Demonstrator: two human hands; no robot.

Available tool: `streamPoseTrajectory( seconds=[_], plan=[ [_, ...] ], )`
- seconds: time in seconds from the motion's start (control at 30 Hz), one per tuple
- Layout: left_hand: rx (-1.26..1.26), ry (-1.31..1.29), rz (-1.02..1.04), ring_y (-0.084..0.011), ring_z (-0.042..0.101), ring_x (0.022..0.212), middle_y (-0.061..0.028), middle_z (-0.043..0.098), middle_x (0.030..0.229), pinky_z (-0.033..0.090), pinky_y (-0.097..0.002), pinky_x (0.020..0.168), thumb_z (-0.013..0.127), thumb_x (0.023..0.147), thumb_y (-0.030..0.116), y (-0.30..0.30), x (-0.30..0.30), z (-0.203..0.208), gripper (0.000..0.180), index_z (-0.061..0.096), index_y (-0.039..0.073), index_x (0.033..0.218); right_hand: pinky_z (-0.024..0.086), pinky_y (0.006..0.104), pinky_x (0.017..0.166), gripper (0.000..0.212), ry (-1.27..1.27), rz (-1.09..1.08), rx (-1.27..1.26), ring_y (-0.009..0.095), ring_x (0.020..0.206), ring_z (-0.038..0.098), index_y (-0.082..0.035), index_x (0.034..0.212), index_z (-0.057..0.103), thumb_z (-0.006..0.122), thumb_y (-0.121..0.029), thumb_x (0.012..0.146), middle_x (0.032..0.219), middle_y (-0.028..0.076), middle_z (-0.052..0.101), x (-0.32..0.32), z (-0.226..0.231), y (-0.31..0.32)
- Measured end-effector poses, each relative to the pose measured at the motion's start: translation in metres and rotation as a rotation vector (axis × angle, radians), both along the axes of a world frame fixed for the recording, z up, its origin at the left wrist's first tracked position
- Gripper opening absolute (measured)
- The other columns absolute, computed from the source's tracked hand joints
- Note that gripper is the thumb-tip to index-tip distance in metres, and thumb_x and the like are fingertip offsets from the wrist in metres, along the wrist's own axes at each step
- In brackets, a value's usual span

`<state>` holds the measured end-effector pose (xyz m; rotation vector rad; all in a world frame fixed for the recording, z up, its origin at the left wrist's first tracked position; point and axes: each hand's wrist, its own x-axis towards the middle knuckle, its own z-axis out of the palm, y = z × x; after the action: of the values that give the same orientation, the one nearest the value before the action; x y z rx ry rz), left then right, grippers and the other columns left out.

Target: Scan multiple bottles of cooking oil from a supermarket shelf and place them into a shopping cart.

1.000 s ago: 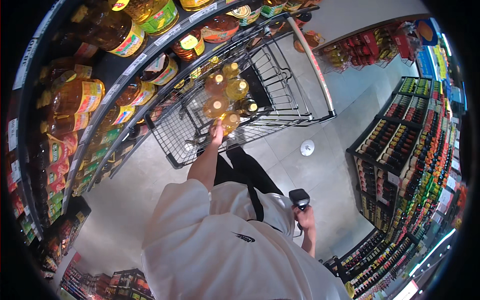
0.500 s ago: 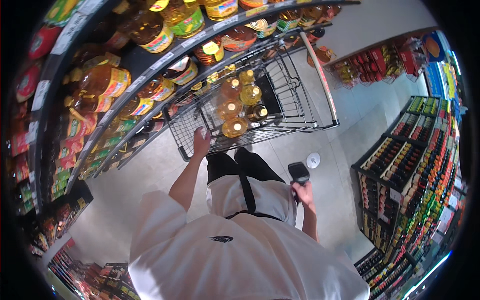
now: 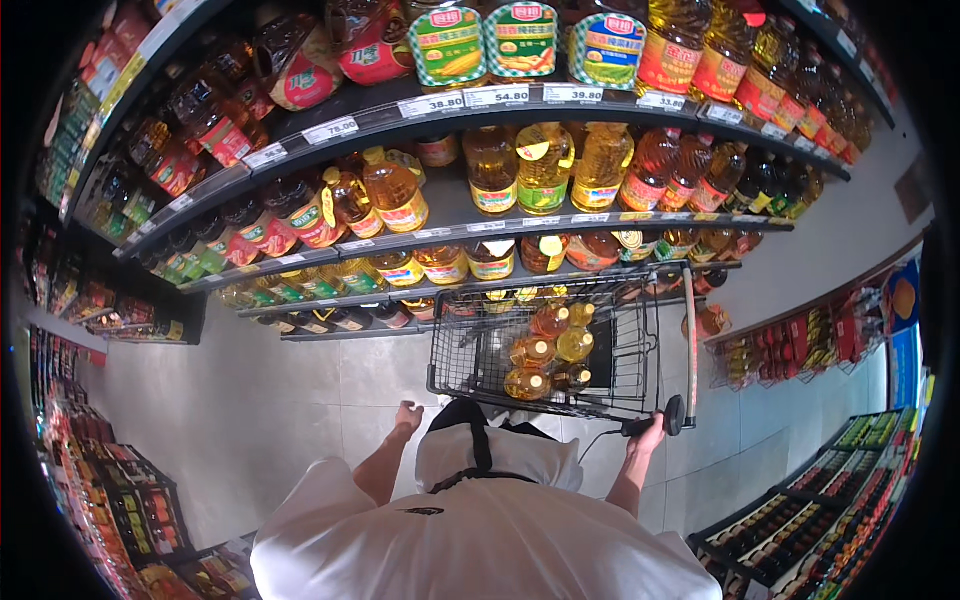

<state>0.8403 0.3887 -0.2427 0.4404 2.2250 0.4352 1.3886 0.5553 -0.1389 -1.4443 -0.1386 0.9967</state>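
A wire shopping cart (image 3: 445, 352) stands ahead of me, its handle at the right end. Inside it several bottles of golden cooking oil (image 3: 574, 345) stand grouped near the middle. Just short of the cart's near left corner hangs my left hand (image 3: 408, 416), fingers loosely apart and nothing in them. My right hand (image 3: 648, 436) wraps round a black handheld barcode scanner (image 3: 674, 415), held near the cart's handle end. A thin dark cord or strap loops back from it toward my body.
Beyond the cart rises a curved-looking shelf (image 3: 420, 237) with several tiers of oil bottles (image 3: 396, 192). Hanging red and yellow packets (image 3: 790, 345) line the right side. At lower right is a rack of bottles (image 3: 810, 500). Grey tiled floor (image 3: 270, 400) lies to my left.
My view has swung left and up, so more shelf shows. My left hand has come off the cart's near left area. My right hand has raised the scanner toward the cart's handle.
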Motion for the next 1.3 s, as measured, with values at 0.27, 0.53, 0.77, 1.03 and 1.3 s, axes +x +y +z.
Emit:
streamPoseTrajectory(
  seconds=[0.27, 0.53, 0.77, 1.03, 1.3],
  plan=[
    [0.114, -0.103, 0.199, -0.0347, 0.061, 0.112, -0.0239, 0.066, 0.113, 0.047, -0.0409, 0.097, 0.068, 0.084, 0.031, -0.024, -0.007, -0.029, 0.055, 0.053, 0.0, 0.127, 0.049, 0.0388, 0.066, 0.021, 0.015, -0.059, -0.114, 0.019, 0.078, 0.052, -0.012, 0.099, 0.05, 0.06, -0.022, 0.083, 0.091, 0.003, 0.049, 0.014, -0.003, 0.015],
    [0.74, 0.013, 0.096, -0.0127, 0.055, 0.083, -0.0047, 0.059, 0.095, 0.049, -0.028, 0.067, 0.06, 0.094, 0.019, 0.11, -0.084, 0.056, 0.034, 0.049, 0.007, 0.124, 0.053, 0.0409, 0.064, 0.031, -0.017, -0.141, -0.143, 0.022, 0.073, 0.057, -0.006, 0.108, 0.051, 0.06, -0.024, 0.084, 0.094, 0.01, 0.053, 0.007, -0.002, 0.035],
    [1.034, -0.028, -0.108, -0.0105, 0.06, 0.094, -0.0045, 0.063, 0.105, 0.048, -0.0263, 0.086, 0.056, 0.101, 0.021, 0.226, -0.116, 0.243, 0.035, 0.049, 0.002, 0.129, 0.049, 0.0397, 0.069, 0.035, -0.136, -0.292, -0.136, 0.02, 0.081, 0.054, -0.009, 0.111, 0.058, 0.065, -0.023, 0.08, 0.095, 0.004, 0.054, 0.033, -0.053, 0.027],
    [0.537, -0.123, -0.327, -0.0176, 0.058, 0.084, -0.0085, 0.066, 0.093, 0.049, -0.035, 0.075, 0.057, 0.096, 0.032, 0.232, -0.16, 0.094, 0.034, 0.059, -0.001, 0.1, 0.048, 0.0377, 0.063, 0.023, -0.051, -0.168, -0.05, 0.019, 0.072, 0.052, -0.008, 0.099, 0.056, 0.062, -0.02, 0.08, 0.084, 0.003, 0.047, 0.029, -0.039, 0.036],
    [0.035, -0.455, -0.063, -0.0224, 0.055, 0.067, -0.011, 0.062, 0.095, 0.044, -0.0386, 0.055, 0.06, 0.085, 0.059, 0.086, -0.032, -0.049, 0.068, 0.054, 0.007, 0.129, 0.051, 0.0429, 0.079, 0.034, -0.007, -0.143, -0.051, 0.023, 0.093, 0.055, -0.005, 0.114, 0.054, 0.06, -0.019, 0.084, 0.102, 0.007, 0.052, 0.031, -0.025, 0.018]
  ],
)
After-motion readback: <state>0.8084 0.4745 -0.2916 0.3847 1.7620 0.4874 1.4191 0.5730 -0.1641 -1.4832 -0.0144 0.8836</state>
